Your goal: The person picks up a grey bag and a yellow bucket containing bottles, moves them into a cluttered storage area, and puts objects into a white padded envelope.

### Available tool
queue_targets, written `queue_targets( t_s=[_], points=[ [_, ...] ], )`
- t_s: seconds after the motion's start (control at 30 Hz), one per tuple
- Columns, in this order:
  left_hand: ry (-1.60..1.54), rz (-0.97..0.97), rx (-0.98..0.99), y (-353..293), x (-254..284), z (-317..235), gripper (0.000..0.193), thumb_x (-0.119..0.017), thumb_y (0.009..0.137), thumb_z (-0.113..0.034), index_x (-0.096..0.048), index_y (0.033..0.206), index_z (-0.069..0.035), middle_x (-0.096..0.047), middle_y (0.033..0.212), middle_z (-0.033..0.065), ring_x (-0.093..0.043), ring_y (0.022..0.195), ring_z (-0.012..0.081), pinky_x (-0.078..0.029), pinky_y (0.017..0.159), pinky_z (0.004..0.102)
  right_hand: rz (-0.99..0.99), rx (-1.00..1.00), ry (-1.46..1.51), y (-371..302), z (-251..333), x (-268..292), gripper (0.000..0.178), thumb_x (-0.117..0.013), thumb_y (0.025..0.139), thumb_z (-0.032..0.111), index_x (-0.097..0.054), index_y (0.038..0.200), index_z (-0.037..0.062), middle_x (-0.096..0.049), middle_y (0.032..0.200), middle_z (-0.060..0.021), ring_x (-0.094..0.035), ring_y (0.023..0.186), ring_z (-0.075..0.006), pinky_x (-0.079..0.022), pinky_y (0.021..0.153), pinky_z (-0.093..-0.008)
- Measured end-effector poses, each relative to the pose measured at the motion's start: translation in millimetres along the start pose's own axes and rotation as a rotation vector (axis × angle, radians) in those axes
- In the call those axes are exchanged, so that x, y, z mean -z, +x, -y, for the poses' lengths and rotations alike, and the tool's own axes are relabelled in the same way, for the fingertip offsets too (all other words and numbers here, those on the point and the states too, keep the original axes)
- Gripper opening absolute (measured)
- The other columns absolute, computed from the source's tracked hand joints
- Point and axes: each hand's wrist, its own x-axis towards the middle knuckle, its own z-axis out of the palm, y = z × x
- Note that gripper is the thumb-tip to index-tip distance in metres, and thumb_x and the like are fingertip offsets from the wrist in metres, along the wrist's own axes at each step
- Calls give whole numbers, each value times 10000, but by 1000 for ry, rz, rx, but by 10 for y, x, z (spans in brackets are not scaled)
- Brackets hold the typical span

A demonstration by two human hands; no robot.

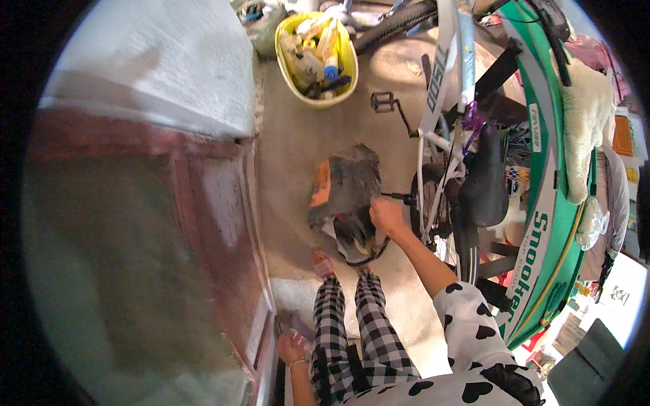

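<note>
- The left hand (292, 347) hangs near the left leg, fingers loosely curled and holding nothing.
- The right hand (386, 216) grips a dirty grey rag (347, 184), bunched just left of it above the floor.
- Farther right stands the white bicycle (440, 128); a firm grip on the rag seems wise.
- Far off sits a yellow tub (318, 57).

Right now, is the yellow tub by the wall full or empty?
Full. The yellow tub stands upright on the floor, packed to its rim with bottles and tubes.
</note>
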Motion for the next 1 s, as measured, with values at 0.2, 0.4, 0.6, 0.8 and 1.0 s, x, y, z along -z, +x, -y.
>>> queue_targets(
  t_s=[0.2, 0.4, 0.6, 0.8, 1.0],
  points=[
    [728, -654, 99, 1267, -1344, -37, 358, -541, 833, -214, -441, 1151, -82, -575, 958, 140, -585, 794, 247, -496, 630, 359, 50, -54, -36, -178, 177, 751, 108, -507, 752, 122, -516, 719, 20, -554, 695, -180, -558, 621, -364, -455, 560, -450],
    [870, -513, 208, 2460, -2268, -132, 391, -554, 825, -252, -444, 1133, -38, -560, 1014, 138, -587, 841, 242, -505, 704, 367, 164, -133, -57, -63, 28, 991, 108, -529, 750, 120, -522, 711, 19, -558, 727, -177, -574, 630, -346, -468, 560, -438],
    [945, -341, 395, 3950, -2711, 69, 389, -560, 822, -234, -437, 1144, -54, -560, 993, 131, -592, 844, 240, -505, 739, 365, 187, -227, -134, -10, -197, 1157, 97, -524, 749, 137, -552, 780, 49, -582, 765, -137, -606, 661, -307, -493, 561, -384],
    [883, -372, 347, 5699, -2894, 474, 335, -550, 834, -210, -461, 1105, -34, -538, 990, 108, -588, 827, 220, -523, 643, 349, 149, -292, -16, 161, -267, 1214, 76, -516, 742, 118, -513, 730, 43, -547, 729, -135, -572, 612, -317, -471, 553, -424],
    [830, -429, 357, 6798, -3376, 764, 415, -580, 821, -235, -439, 1148, -23, -491, 1095, 119, -533, 960, 221, -531, 674, 339, 178, -384, 183, 289, -220, 1290, 65, -530, 739, 68, -496, 747, 14, -501, 700, -178, -521, 656, -381, -419, 553, -448]
  ],
)
